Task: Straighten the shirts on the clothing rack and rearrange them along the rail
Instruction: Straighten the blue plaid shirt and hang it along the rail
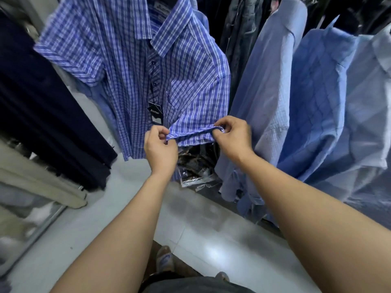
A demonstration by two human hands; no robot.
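Observation:
A blue and white checked short-sleeved shirt (131, 66) hangs in front of me, collar up, with a dark price tag (155, 114) dangling from its button placket. Its right sleeve is stretched out toward me. My left hand (160, 148) pinches the near corner of that sleeve's cuff (193, 135). At the cuff's other end, my right hand (231, 138) pinches the hem with curled fingers. The rail and the hanger are out of view above.
Several pale blue shirts (313, 102) hang close on the right. Dark garments (42, 115) hang on the left, and grey ones (239, 32) behind. A plastic-wrapped bundle (196, 166) lies on the white tiled floor (211, 229) beneath. A mirror or glass panel (31, 218) leans at the lower left.

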